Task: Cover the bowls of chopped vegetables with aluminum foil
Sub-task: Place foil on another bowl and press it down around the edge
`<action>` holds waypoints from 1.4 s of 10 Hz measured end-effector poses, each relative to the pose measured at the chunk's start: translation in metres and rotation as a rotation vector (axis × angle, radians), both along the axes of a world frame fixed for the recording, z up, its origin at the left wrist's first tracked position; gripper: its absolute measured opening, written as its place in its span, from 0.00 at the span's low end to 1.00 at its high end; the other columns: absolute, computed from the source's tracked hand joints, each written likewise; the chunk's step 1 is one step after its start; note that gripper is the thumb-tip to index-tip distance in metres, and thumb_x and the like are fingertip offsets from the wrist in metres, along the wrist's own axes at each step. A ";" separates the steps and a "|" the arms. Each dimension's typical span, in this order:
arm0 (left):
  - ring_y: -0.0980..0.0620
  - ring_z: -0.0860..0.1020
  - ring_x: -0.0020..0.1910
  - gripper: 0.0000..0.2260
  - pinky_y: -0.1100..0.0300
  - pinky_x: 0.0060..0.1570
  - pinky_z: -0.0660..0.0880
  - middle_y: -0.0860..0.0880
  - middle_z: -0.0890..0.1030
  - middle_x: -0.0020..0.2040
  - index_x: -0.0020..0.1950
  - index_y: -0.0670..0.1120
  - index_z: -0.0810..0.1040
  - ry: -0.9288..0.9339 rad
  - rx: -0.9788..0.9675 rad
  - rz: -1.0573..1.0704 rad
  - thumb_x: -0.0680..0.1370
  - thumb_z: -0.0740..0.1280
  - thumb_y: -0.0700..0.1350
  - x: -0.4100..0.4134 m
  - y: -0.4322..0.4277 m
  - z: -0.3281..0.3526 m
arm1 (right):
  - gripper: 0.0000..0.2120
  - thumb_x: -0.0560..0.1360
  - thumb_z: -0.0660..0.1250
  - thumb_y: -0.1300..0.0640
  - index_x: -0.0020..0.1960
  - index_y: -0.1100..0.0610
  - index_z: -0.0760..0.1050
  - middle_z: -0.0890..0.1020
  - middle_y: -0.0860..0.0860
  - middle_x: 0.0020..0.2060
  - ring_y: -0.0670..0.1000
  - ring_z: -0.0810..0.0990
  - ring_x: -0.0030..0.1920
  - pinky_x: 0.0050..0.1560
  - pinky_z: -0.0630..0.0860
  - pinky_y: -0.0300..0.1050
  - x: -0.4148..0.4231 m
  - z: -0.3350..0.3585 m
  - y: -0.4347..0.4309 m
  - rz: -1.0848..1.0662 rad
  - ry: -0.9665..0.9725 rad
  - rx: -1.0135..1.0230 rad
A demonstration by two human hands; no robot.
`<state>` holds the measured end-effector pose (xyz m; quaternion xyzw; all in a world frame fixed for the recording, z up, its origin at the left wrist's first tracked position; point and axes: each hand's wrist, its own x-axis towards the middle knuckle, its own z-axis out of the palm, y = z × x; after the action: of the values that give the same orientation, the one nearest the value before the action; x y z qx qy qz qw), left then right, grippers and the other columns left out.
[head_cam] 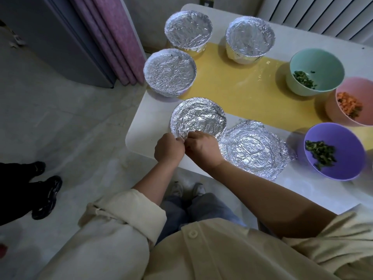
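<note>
A foil-covered bowl (pixel 198 117) stands at the table's near left corner. My left hand (pixel 169 148) and my right hand (pixel 202 147) both pinch the foil at its near rim, side by side. A loose crumpled foil sheet (pixel 254 149) lies flat just right of it. Three more foil-covered bowls sit further back: one (pixel 170 72) at the left edge, one (pixel 188 30) behind it, one (pixel 250 38) at the back centre. Uncovered are a teal bowl (pixel 323 63) with chopped greens, a pink bowl (pixel 363 87) with orange pieces, and a purple bowl (pixel 343 138) with greens.
The white table (pixel 298 188) carries a yellow mat (pixel 252 93) under most bowls. Its left edge drops to the tiled floor, where another person's black shoes (pixel 47 197) stand. A pink curtain (pixel 113 41) and a grey cabinet (pixel 54 37) lie beyond the table's left.
</note>
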<state>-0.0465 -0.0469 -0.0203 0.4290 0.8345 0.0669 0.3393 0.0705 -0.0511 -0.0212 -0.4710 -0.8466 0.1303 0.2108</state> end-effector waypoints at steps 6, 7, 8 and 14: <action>0.36 0.78 0.55 0.26 0.51 0.52 0.72 0.37 0.82 0.54 0.56 0.35 0.80 -0.079 0.065 0.081 0.83 0.52 0.54 -0.003 -0.004 0.009 | 0.06 0.61 0.74 0.66 0.36 0.57 0.81 0.78 0.52 0.32 0.58 0.77 0.34 0.29 0.73 0.45 0.025 -0.007 -0.003 0.067 -0.034 0.002; 0.35 0.79 0.55 0.25 0.49 0.53 0.75 0.33 0.81 0.54 0.55 0.34 0.79 -0.310 0.021 0.163 0.82 0.56 0.55 0.012 -0.016 0.006 | 0.05 0.62 0.73 0.65 0.35 0.57 0.81 0.78 0.52 0.32 0.57 0.77 0.34 0.29 0.73 0.45 0.022 -0.006 -0.004 0.055 -0.033 -0.012; 0.34 0.79 0.58 0.16 0.43 0.59 0.78 0.33 0.80 0.58 0.58 0.33 0.77 -0.468 -0.029 0.274 0.81 0.59 0.44 0.019 -0.016 0.002 | 0.02 0.65 0.71 0.62 0.35 0.57 0.80 0.78 0.53 0.32 0.57 0.77 0.34 0.29 0.72 0.45 0.021 -0.006 -0.004 0.057 -0.014 -0.010; 0.34 0.82 0.51 0.26 0.41 0.57 0.78 0.32 0.82 0.51 0.49 0.35 0.80 -0.505 -0.003 0.291 0.69 0.55 0.55 0.012 -0.013 -0.006 | 0.06 0.62 0.77 0.65 0.37 0.59 0.82 0.80 0.53 0.32 0.57 0.80 0.33 0.28 0.72 0.42 0.019 -0.005 -0.003 0.022 0.011 -0.053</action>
<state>-0.0347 -0.0600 -0.0267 0.2740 0.7764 0.2186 0.5238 0.0896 -0.0543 -0.0259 -0.4665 -0.8467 0.1574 0.2016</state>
